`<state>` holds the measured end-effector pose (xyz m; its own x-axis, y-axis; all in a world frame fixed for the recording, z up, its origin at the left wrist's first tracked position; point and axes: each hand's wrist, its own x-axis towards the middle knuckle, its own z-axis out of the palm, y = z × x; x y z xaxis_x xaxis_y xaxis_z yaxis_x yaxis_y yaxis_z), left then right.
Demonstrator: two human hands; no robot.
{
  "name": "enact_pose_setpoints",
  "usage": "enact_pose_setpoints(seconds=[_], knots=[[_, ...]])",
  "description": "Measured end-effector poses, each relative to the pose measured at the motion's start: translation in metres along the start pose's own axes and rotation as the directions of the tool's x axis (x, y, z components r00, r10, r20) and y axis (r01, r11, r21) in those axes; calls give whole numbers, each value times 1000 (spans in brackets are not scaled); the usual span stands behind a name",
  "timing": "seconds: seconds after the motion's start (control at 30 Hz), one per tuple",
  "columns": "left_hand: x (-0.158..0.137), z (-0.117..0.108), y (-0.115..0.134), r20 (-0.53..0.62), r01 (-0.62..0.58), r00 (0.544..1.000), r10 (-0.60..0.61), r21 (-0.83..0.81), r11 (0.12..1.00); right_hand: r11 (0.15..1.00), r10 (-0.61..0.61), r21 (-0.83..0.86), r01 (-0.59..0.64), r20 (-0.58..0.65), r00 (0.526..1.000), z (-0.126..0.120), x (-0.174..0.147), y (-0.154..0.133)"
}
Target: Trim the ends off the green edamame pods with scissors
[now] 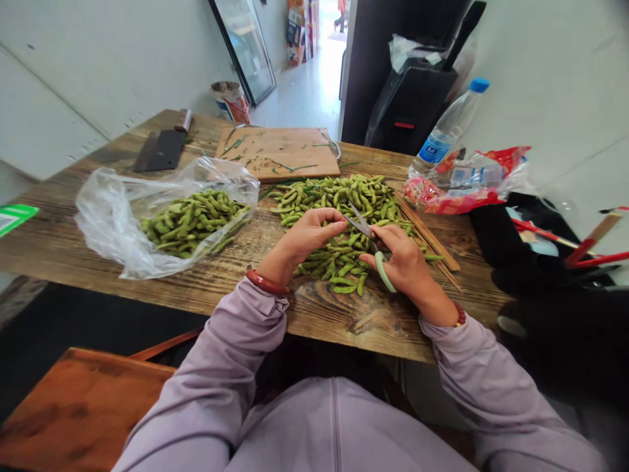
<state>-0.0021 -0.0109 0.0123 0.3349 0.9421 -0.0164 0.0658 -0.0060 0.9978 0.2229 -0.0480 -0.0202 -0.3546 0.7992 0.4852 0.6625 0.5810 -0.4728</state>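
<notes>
Bean pods and scissors at the bench

Clock directions are taken from the pile of green pods (334,255) on the wooden bench (393,328), twelve o'clock lying away from the wearer. The hands meet above the pile. The right hand (400,255) is curled around the pale-green handles of the scissors (363,228), whose blades stand slightly parted. The left hand (312,233) has thumb and forefinger drawn close together beside the blades; whether they grip a pod cannot be told. At nine o'clock, a clear plastic bag (113,223) contains further pods (194,223); at eleven, a cutting board (275,141) bears green scraps; at ten, a cleaver (164,149); at two, a blue-capped bottle (445,134).
</notes>
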Motion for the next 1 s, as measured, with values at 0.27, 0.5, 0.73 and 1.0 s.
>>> enact_pose_setpoints(seconds=[0.27, 0.5, 0.73, 1.0], knots=[[10, 4, -13, 77, -141, 989, 125, 250, 958, 1000, -22, 4, 22, -13, 1000, 4, -1, 4], [9, 5, -12, 134, -196, 976, 171, 206, 959, 1000, -25, 15, 25, 21, 999, 3, -1, 2], [9, 9, -16, 101, -197, 978, 185, 128, 972, 999, -36, 3, 36, 14, 999, 3, -1, -1], [6, 5, -10, 145, -170, 977, 155, 96, 981, 993, -34, -107, 43, 78, 996, -3, -1, -5]])
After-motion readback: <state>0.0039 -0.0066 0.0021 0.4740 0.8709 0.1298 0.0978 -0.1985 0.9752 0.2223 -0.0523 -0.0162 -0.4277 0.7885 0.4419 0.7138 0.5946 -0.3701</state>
